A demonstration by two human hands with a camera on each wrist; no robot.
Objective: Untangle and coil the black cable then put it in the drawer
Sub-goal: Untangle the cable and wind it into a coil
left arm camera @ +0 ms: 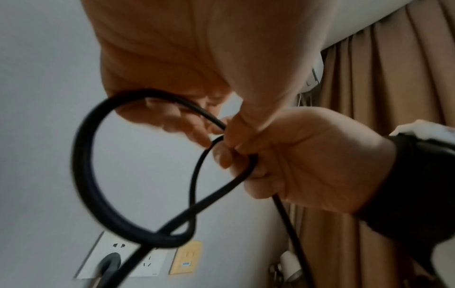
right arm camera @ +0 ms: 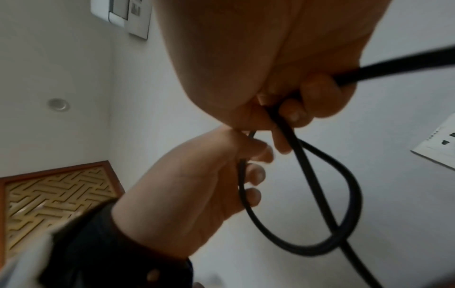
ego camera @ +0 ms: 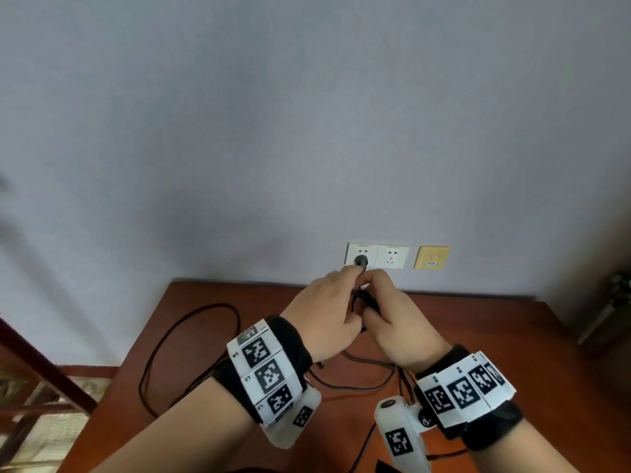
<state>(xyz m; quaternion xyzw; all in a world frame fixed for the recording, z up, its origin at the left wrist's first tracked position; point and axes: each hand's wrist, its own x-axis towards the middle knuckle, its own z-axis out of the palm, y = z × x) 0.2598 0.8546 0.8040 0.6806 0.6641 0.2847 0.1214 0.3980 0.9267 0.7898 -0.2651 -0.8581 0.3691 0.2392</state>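
The black cable [ego camera: 364, 298] is held between both hands above the wooden table [ego camera: 512, 336], just in front of the wall sockets. My left hand [ego camera: 351, 279] pinches one strand and my right hand [ego camera: 374, 285] grips another. In the left wrist view the cable [left arm camera: 83, 167] forms a loose knotted loop hanging from the left hand [left arm camera: 187, 124] and the right hand [left arm camera: 246, 155]. The right wrist view shows the same loop of cable [right arm camera: 352, 194] below the right hand [right arm camera: 283, 113] and the left hand [right arm camera: 251, 167]. More of it lies in slack loops on the table. No drawer is in view.
A black plug [ego camera: 360, 260] sits in the left of two white wall sockets [ego camera: 392, 257], with a yellow plate [ego camera: 432, 257] beside them. Dark wooden bars [ego camera: 34, 363] stand left of the table. Brown curtains [left arm camera: 381, 97] hang to the right.
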